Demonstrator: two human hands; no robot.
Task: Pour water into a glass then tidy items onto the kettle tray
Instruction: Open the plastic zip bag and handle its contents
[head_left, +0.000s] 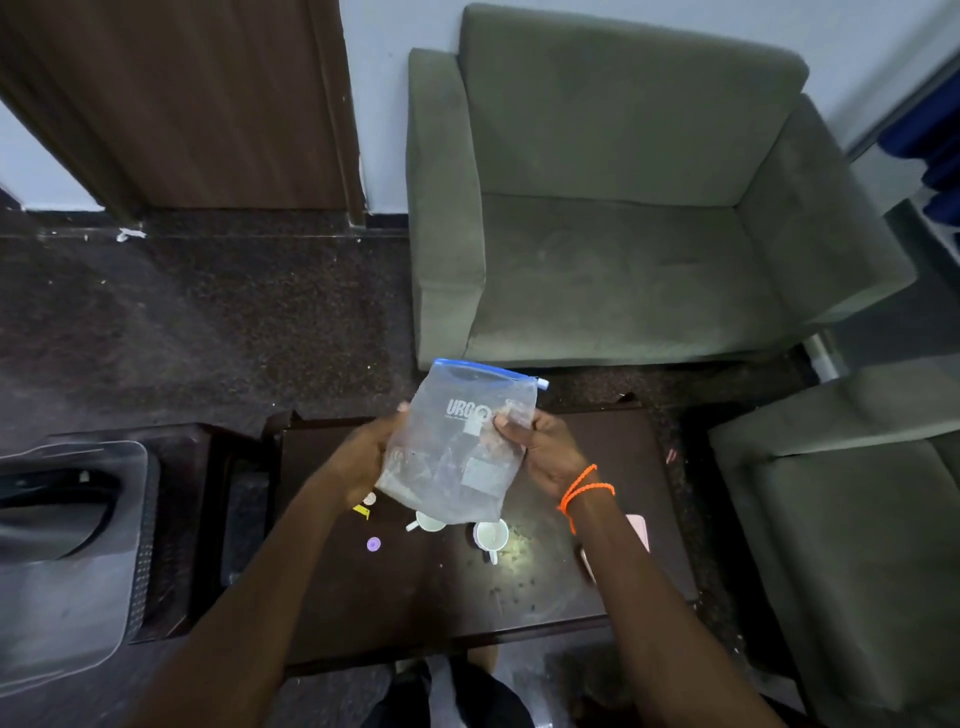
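I hold a clear zip bag (457, 441) with a blue slider top above the dark table (415, 597). My left hand (363, 457) grips its left edge and my right hand (540, 441), with orange cords at the wrist, pinches its right edge. Small items show faintly inside the bag. Below it on the table stand two white cups: one (428, 521) partly hidden by the bag, the other (491, 536) just right of it. No kettle, tray or glass is visible.
A purple cap (373, 544), a yellow bit (361, 511) and a pink phone (640, 530) lie on the table. A green armchair (623, 234) stands behind it, another at right (857, 519). A clear plastic cover (67, 545) sits at left.
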